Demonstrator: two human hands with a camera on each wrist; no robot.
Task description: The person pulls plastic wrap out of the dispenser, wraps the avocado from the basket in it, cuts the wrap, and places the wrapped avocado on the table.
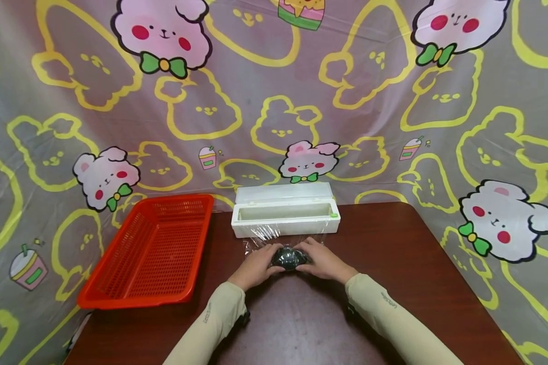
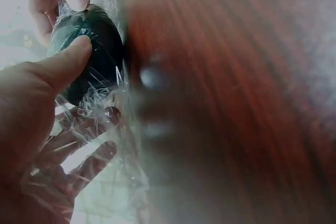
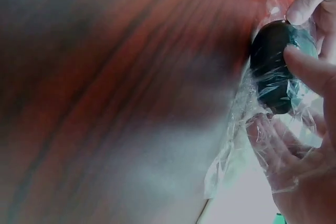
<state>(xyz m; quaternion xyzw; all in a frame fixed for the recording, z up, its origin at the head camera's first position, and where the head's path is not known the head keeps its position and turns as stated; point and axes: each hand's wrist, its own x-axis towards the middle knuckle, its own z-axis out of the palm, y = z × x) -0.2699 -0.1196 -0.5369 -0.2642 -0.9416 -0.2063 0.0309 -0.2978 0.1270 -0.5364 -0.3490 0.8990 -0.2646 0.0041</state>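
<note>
A smooth, dark green-black oval object [image 1: 289, 258], its exact kind unclear, sits between both hands over the table's middle. Clear cling film [image 1: 266, 232] covers it and stretches back to the white dispenser box [image 1: 285, 229], whose lid stands raised. My left hand [image 1: 255, 266] holds the oval's left side; in the left wrist view its thumb [image 2: 73, 61] presses on the film-covered surface. On the other side my right hand [image 1: 321, 261] grips it, thumb [image 3: 304, 66] on top. Crumpled film [image 3: 262, 135] spreads over the fingers in both wrist views.
A red plastic basket [image 1: 189, 289] with slotted sides stands to the left on the brown wooden table [image 1: 383, 243]. Behind the dispenser hangs a patterned cloth [image 1: 251, 111], which also runs along both sides.
</note>
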